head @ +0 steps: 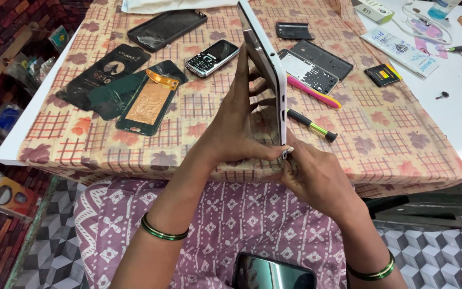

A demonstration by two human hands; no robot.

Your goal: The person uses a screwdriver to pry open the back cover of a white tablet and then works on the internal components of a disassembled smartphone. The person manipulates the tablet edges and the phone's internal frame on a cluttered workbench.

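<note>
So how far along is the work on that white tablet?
Done so far, judging by the table: a keypad phone's back cover, frame and battery lie apart on the cloth. In hand: the left hand holds the white tablet on edge while the right hand picks at its lower corner. The tablet looks unopened, and the green-handled screwdriver lies unused.

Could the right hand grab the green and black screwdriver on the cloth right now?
Probably not at once: the right hand is pinching the white tablet's bottom corner. The screwdriver lies close beyond it with nothing across the way.
</note>
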